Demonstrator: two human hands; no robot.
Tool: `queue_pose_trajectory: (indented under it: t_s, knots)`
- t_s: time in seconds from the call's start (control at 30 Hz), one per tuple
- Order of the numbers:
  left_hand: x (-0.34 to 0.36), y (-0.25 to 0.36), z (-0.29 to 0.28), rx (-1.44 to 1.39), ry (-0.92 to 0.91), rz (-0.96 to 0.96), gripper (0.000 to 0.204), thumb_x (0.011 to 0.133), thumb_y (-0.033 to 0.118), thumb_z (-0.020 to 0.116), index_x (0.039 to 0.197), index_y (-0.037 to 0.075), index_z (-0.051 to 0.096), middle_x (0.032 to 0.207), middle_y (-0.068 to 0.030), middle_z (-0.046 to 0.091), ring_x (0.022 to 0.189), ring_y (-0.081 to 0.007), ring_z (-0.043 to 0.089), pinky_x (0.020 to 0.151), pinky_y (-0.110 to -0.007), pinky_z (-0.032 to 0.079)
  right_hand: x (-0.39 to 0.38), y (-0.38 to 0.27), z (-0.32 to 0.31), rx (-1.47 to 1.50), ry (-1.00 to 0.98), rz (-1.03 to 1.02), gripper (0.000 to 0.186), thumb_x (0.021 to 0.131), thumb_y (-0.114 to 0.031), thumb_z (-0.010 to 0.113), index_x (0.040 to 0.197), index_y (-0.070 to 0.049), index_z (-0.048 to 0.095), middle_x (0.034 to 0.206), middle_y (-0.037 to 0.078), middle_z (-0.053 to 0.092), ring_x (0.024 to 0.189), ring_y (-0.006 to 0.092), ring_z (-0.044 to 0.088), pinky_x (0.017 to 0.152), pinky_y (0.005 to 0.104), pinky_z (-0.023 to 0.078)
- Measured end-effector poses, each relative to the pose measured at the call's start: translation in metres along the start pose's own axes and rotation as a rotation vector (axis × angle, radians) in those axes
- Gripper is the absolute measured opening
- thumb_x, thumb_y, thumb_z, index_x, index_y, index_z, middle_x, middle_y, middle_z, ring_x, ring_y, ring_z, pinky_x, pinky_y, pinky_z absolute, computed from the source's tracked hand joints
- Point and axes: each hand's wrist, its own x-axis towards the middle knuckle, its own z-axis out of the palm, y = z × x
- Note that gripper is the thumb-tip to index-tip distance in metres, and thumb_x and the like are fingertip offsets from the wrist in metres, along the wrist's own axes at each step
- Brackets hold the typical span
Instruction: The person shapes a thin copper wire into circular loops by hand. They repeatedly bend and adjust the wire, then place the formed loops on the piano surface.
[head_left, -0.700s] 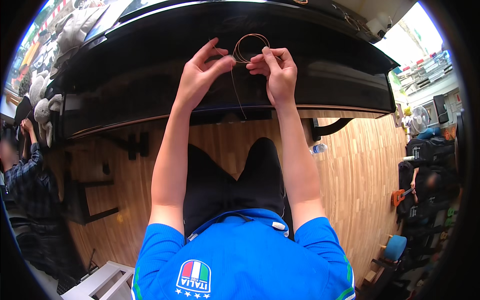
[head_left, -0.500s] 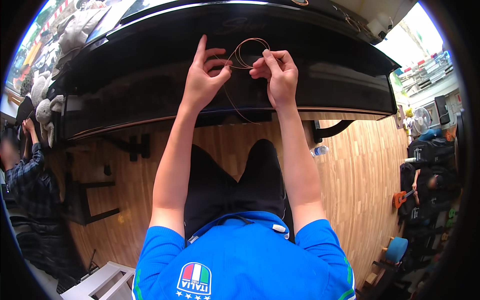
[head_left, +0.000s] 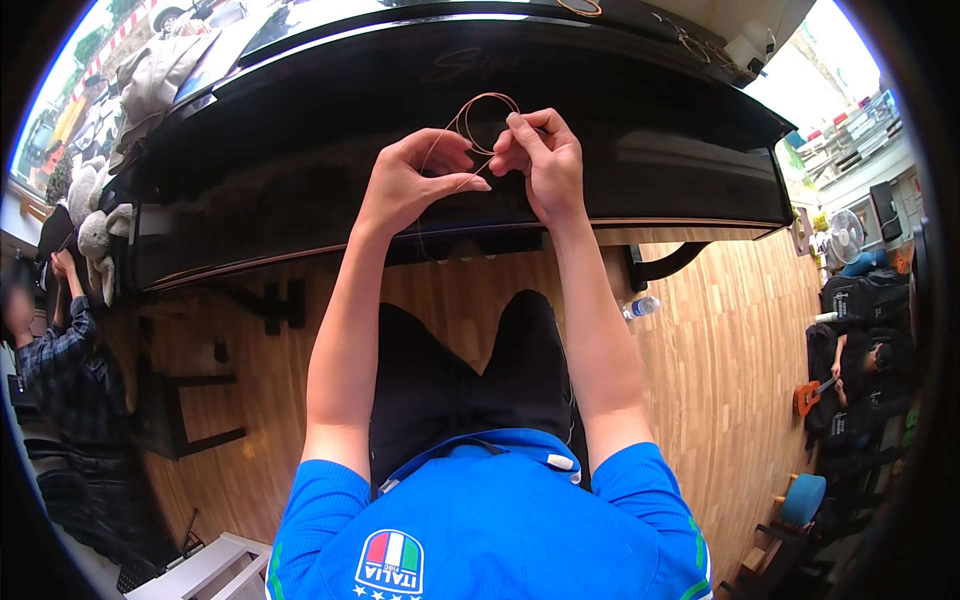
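Observation:
A thin copper-coloured string [head_left: 487, 95] forms loose loops in front of the black piano's glossy front. My right hand [head_left: 549, 165] is closed, with its thumb pinching the right side of the loops. My left hand [head_left: 410, 183] has its fingers curled loosely around a strand left of the loops, its thumb stretched out rightward below them. A faint loose length hangs from beside the left hand. My two hands are close together but apart.
Plush toys [head_left: 95, 235] sit at the piano's left end [head_left: 220, 200]. Another person [head_left: 55, 360] is at far left. A person with a small orange stringed instrument [head_left: 808, 398] is at right, near a blue stool [head_left: 803, 500]. A bottle [head_left: 640, 308] is on the wooden floor [head_left: 700, 390].
Both hands and the loops have moved down toward me, the right one slightly leftward. My left index finger, raised earlier, is now bent, and the left thumb has straightened out rightward.

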Motion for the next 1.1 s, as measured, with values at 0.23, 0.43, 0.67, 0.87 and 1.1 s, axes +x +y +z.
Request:
queue_pose_trajectory:
  t_s: [0.23,0.43,0.67,0.87,1.1]
  knots:
    - [-0.003,0.003,-0.007,-0.28,-0.009,-0.051,0.024,0.085,0.002,0.079,0.107,0.0,0.07,0.093,-0.0084,0.074,0.088,-0.0162,0.072,0.082,-0.029,0.059,-0.001,-0.001,-0.001,-0.004,-0.009,0.012,0.015,0.1,-0.015,0.063,0.093,-0.003,0.058,0.076,0.011,0.069,0.06,0.0196,0.07,0.056,0.0296,0.059]
    - [-0.001,0.003,-0.005,-0.254,0.059,-0.02,0.015,0.094,0.009,0.072,0.105,-0.001,0.071,0.097,-0.0096,0.074,0.088,-0.0158,0.071,0.081,-0.027,0.055,-0.002,-0.002,0.001,-0.019,-0.011,0.015,0.016,0.1,-0.015,0.064,0.093,-0.002,0.058,0.076,0.012,0.069,0.061,0.0199,0.07,0.056,0.0299,0.059]
    - [0.001,0.001,-0.005,-0.379,0.104,-0.043,0.028,0.094,0.008,0.071,0.119,-0.001,0.061,0.099,-0.0113,0.074,0.088,-0.0161,0.07,0.081,-0.028,0.055,-0.002,-0.003,0.001,-0.022,0.007,0.016,0.016,0.1,-0.015,0.064,0.094,-0.002,0.058,0.077,0.013,0.069,0.062,0.0212,0.071,0.057,0.0307,0.06]
    - [-0.001,0.005,-0.004,-0.34,0.074,-0.072,0.033,0.092,0.005,0.073,0.122,-0.001,0.059,0.098,-0.0111,0.074,0.091,-0.0157,0.07,0.084,-0.029,0.057,-0.003,-0.004,0.003,-0.016,-0.015,0.013,0.015,0.1,-0.015,0.064,0.093,-0.002,0.058,0.078,0.013,0.07,0.064,0.0219,0.072,0.058,0.0309,0.06]
    - [0.001,0.003,-0.005,-0.235,0.119,-0.055,0.023,0.089,0.01,0.078,0.108,0.001,0.067,0.089,-0.0061,0.073,0.085,-0.0119,0.07,0.08,-0.025,0.056,-0.005,-0.006,0.005,-0.12,-0.108,0.012,0.014,0.1,-0.014,0.064,0.094,-0.003,0.06,0.078,0.013,0.071,0.066,0.0208,0.072,0.06,0.0299,0.06]
